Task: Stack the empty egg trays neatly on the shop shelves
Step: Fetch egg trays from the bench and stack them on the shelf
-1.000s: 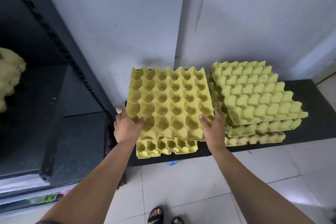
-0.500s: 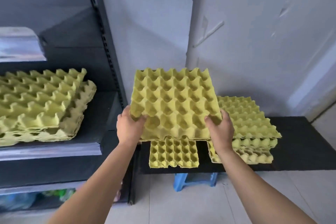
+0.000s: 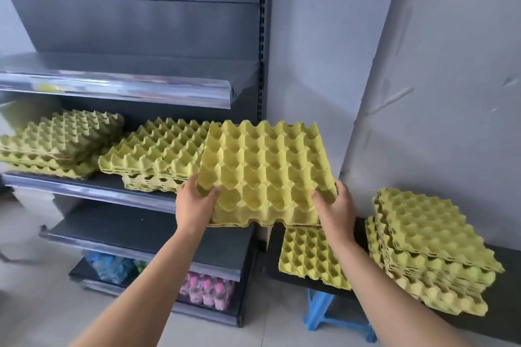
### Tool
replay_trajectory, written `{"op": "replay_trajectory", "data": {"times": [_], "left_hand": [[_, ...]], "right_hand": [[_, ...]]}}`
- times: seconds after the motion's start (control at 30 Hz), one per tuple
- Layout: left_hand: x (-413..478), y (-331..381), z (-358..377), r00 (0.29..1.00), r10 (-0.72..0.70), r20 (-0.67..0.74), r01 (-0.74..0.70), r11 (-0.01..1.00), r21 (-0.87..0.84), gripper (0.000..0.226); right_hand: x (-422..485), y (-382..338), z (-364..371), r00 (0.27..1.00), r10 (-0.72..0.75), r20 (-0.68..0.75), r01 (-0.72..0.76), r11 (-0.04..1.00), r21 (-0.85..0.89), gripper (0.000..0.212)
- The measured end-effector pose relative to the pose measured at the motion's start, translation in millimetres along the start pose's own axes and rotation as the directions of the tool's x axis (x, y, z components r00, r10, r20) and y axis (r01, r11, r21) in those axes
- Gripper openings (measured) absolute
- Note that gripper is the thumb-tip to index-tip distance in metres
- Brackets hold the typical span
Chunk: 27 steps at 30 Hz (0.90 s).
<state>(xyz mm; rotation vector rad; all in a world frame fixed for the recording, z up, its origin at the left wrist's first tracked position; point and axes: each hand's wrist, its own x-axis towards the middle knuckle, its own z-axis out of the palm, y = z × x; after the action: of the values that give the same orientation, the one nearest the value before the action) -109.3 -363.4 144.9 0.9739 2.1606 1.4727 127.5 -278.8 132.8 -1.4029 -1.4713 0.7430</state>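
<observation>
We log the left hand point(image 3: 194, 205) and right hand point(image 3: 335, 205) each curled round a near corner of 1 yellow egg tray point(image 3: 265, 175), held tilted in the air beside the shelf stack point(image 3: 158, 155). 1 loose tray point(image 3: 310, 256) lies on the tabletop point(image 3: 361, 229).

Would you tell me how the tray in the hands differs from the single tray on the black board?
The held tray is in the air, gripped at its near corners by left hand and right hand; the lone tray lies on the board. The held tray tilts, far edge up; the lone tray lies flat. The held tray shows almost whole; the lone tray is partly hidden behind it. Both are yellow-green, empty, cups up.
</observation>
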Motion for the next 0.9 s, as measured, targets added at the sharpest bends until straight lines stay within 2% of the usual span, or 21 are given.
{"op": "replay_trajectory", "data": {"times": [0.1, 0.27, 0.43, 0.63, 0.8, 0.9], "left_hand": [[22, -7, -33, 1.0, 0.009, -0.002, -0.009, 1.0, -0.006, 0.063], [90, -30, -91, 0.995, 0.094, 0.039, -0.098, 0.989, 0.109, 0.041], [177, -60, -146, 0.991, 0.12, 0.058, -0.129, 0.976, 0.177, 0.039], [265, -88, -188, 0.993, 0.099, 0.061, -0.107, 0.982, 0.155, 0.033], [314, -106, -196, 0.991, 0.077, 0.112, -0.095, 0.982, 0.164, 0.033], [329, -119, -191, 0.982, 0.052, 0.182, -0.093, 0.969, 0.227, 0.035]], "right_hand": [[-4, -24, 36, 1.0, -0.008, 0.013, 0.008, 1.0, -0.013, 0.062], [-4, -63, 120, 0.999, -0.031, 0.006, 0.031, 0.999, 0.019, 0.06], [-6, -104, 212, 1.0, -0.013, -0.019, 0.013, 1.0, 0.002, 0.061], [5, -140, 303, 0.999, -0.015, -0.028, 0.014, 0.999, -0.037, 0.064], [18, -149, 346, 1.0, 0.008, -0.01, -0.009, 0.995, -0.103, 0.066], [22, -141, 358, 0.998, 0.055, 0.044, -0.046, 0.978, -0.201, 0.069]]}}
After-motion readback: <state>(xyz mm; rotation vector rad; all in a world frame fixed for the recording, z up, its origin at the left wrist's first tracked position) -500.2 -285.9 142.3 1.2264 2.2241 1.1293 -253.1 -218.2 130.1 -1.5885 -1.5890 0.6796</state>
